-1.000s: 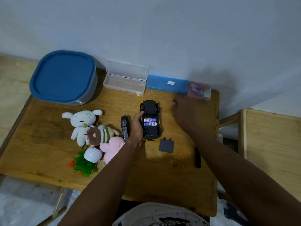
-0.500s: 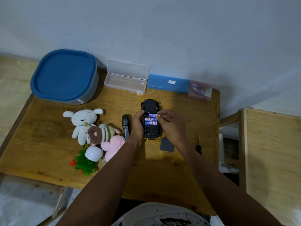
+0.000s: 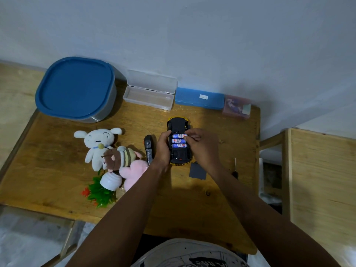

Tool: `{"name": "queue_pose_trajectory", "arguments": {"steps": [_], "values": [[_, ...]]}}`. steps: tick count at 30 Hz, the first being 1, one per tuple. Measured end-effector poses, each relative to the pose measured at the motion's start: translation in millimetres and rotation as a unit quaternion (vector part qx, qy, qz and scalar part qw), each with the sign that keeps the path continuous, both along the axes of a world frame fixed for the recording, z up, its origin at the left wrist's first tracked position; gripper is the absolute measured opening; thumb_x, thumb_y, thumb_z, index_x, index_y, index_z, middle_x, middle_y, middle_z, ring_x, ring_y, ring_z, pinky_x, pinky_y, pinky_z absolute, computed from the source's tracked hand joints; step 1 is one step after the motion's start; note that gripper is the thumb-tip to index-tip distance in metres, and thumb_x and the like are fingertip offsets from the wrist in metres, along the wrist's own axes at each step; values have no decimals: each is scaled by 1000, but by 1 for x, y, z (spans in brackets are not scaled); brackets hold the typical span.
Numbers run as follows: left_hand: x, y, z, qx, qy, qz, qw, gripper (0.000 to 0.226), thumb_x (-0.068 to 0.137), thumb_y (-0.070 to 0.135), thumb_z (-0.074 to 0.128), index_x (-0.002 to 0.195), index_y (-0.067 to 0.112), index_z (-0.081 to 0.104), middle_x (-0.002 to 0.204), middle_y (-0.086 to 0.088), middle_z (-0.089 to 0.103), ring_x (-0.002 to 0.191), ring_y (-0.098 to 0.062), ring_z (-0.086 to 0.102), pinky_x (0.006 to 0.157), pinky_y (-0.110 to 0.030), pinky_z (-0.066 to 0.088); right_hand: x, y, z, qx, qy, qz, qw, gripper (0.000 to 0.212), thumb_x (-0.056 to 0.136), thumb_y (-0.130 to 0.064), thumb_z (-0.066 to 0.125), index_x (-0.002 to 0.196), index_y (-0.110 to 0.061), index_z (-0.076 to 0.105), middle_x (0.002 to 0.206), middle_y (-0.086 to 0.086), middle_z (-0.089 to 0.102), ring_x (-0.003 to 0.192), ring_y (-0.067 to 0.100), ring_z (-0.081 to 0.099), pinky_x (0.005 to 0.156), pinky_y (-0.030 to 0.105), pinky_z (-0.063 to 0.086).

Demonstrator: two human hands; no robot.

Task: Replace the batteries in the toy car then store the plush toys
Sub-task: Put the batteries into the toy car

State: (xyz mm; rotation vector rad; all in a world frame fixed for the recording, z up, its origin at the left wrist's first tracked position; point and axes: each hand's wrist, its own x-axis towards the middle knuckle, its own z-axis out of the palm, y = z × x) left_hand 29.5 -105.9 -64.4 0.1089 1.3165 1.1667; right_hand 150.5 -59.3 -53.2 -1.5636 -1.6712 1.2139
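The yellow toy car (image 3: 178, 124) lies upside down on the wooden table (image 3: 48, 170), its battery bay uncovered. Three blue batteries show in the bay; my right hand (image 3: 202, 147) pinches the end of the top battery (image 3: 178, 135) over its slot. My left hand (image 3: 163, 149) grips the car's left side. The dark battery cover (image 3: 197, 171) lies on the table just below the car. To the left lie a white plush (image 3: 97, 145), a brown striped bee plush (image 3: 119, 157) and a pink plush (image 3: 134, 171), bunched together.
A big blue-lidded container (image 3: 75, 87) stands back left, beside an open clear box (image 3: 150, 93), a blue case (image 3: 199, 98) and a small pink box (image 3: 237, 106). A black remote (image 3: 148, 150), a fake plant in a white pot (image 3: 110, 182) and a screwdriver (image 3: 235, 168) also lie here.
My right hand came back from the far right of the table with a third battery and now holds it at the top slot of the car. My left hand has stayed on the car.
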Motion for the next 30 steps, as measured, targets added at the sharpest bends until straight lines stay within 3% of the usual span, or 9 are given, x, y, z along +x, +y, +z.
{"name": "queue_pose_trajectory", "arguments": {"steps": [5,10,14,18,25,30], "values": [[0,1,-4,-7,7,-3,1000,46,102,39,33,97,11,68,79,-7,72,69,-19,68,61,-25,53,-7,-10,-9,90,-60,25,994,19,90,-16,67,107,-13,74,97,4,75,86,17,70,77,41,58],[-2,0,-8,-18,15,4,1000,48,101,42,33,100,11,69,83,-10,73,73,-22,69,66,-29,53,-7,-15,-8,170,-134,83,973,40,95,-20,60,135,-20,58,113,3,71,98,19,64,79,29,50],[-2,0,-8,-27,15,8,999,48,100,42,33,101,10,69,85,-11,71,74,-24,66,67,-32,51,-6,-20,-7,251,-243,125,929,48,93,-21,63,140,-22,53,86,8,69,77,24,60,66,30,41],[0,-1,-8,-40,11,23,999,52,96,45,36,112,7,68,96,-16,69,81,-28,65,69,-34,51,-4,-24,-11,325,-320,150,877,62,82,-18,75,140,-20,53,76,10,66,76,24,61,69,32,48],[-1,0,-7,-29,-4,15,999,46,98,42,35,97,12,70,84,-10,71,73,-24,65,67,-32,50,-4,-25,-8,310,-319,144,884,64,86,-22,71,145,-19,46,88,12,65,82,25,60,76,35,48],[-1,-1,-7,-18,-4,6,1000,46,99,41,33,97,12,69,82,-9,70,73,-22,65,66,-32,50,-4,-28,-6,284,-303,142,898,60,91,-23,65,147,-21,43,91,11,64,83,25,58,76,35,47]]}}
